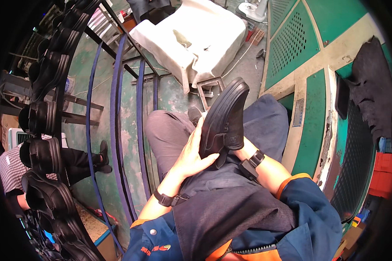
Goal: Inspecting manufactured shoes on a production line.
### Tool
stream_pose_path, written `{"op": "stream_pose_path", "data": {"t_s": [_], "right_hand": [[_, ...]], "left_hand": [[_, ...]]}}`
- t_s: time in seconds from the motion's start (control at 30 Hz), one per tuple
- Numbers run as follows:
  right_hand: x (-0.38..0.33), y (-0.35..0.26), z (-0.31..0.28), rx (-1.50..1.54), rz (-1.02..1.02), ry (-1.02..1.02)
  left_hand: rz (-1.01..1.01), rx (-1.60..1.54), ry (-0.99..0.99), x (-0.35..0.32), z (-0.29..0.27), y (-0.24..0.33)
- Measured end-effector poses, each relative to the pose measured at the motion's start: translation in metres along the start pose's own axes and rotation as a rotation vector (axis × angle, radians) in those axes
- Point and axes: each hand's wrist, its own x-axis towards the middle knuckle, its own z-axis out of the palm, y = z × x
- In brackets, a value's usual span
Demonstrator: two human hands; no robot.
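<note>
A black shoe (225,118) with a thick ridged sole stands tilted on my lap, toe pointing up and away. My left hand (192,153) cups its near side, thumb pressed under the heel end. My right hand (241,147) is mostly hidden behind the shoe; only the wrist with a black wristband shows, and it seems to hold the shoe's far side. A dark cloth apron (231,209) covers my thighs.
A curved rack (48,143) holding several black shoes runs down the left, beside blue rails (116,130). A white padded seat (196,39) stands ahead. A green perforated machine (318,87) with a black rag on it fills the right. Another person's leg (89,158) shows at left.
</note>
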Motion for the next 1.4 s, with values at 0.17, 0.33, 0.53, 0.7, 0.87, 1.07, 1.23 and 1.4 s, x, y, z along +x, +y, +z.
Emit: {"op": "stream_pose_path", "data": {"t_s": [0.17, 0.33, 0.53, 0.7, 0.87, 1.07, 1.23, 1.4], "right_hand": [[0.003, 0.0, 0.001, -0.103, -0.067, 0.003], [0.005, 0.003, -0.001, -0.052, -0.096, -0.022], [-0.009, 0.005, 0.005, -0.303, -0.118, 0.061], [-0.001, 0.011, -0.014, -0.196, -0.07, 0.133], [-0.002, 0.009, -0.017, -0.147, -0.028, 0.114], [-0.01, 0.004, 0.007, -0.181, -0.065, 0.194], [-0.024, -0.003, 0.034, -0.289, -0.069, 0.294], [-0.024, 0.001, 0.019, -0.057, -0.058, 0.159]], "left_hand": [[0.001, 0.004, -0.016, 0.002, 0.0, -0.003], [-0.015, 0.016, -0.03, 0.001, 0.0, -0.001], [-0.005, 0.08, -0.038, 0.0, 0.001, 0.0], [-0.007, 0.093, -0.041, 0.0, 0.0, 0.001], [-0.001, 0.09, -0.037, 0.001, 0.001, -0.002], [0.024, 0.093, -0.05, 0.002, -0.001, -0.002], [0.085, 0.091, -0.033, 0.003, 0.001, -0.002], [0.119, 0.095, -0.042, 0.005, 0.0, -0.002]]}}
